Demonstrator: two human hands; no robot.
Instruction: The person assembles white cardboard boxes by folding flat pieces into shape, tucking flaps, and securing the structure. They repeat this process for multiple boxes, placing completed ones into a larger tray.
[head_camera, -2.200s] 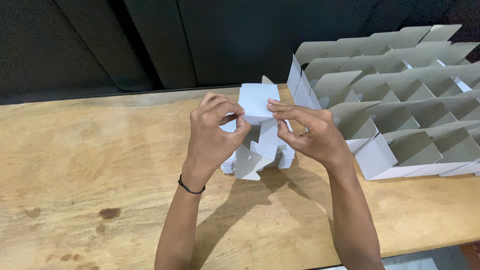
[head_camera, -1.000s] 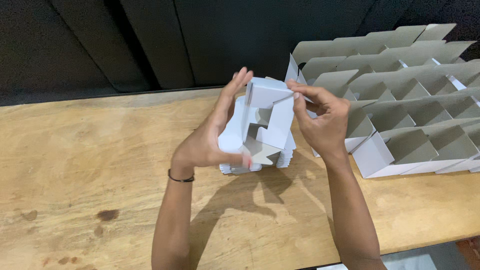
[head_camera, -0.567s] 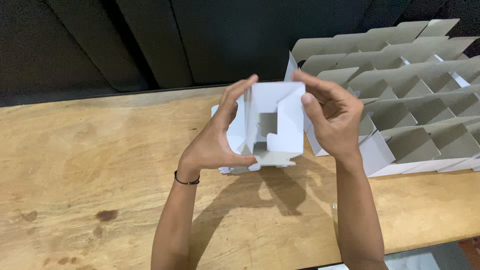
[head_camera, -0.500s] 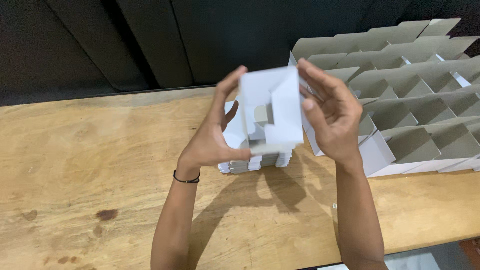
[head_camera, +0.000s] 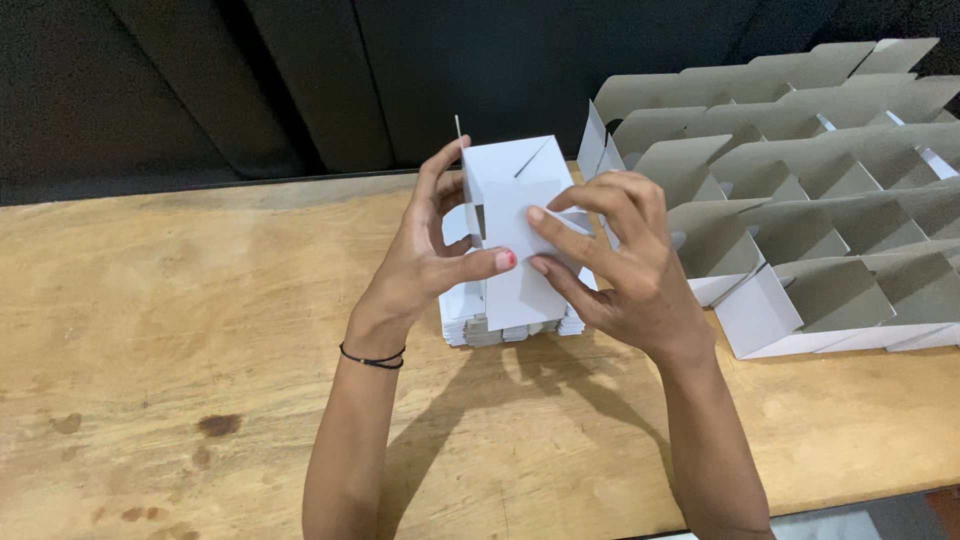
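the left hand (head_camera: 425, 255) has its fingers curled around the left side of a small white box (head_camera: 515, 215), thumb pressed flat across its front face, fingertips reaching up to the top left corner. the right hand (head_camera: 625, 265) pinches a loose flap on the box's right side, index and middle fingers laid on the front, the others bent behind. the box sits upright between both palms, just above centre of the frame. it looks like thin card: light, stiff along the folds but easy to crease or crush, so edges and corners seem the safest hold. directly below it a stack of flat white cards (head_camera: 505, 320) rests on the wooden table (head_camera: 170, 330). at the upper right stand rows of folded grey boxes (head_camera: 800, 215).
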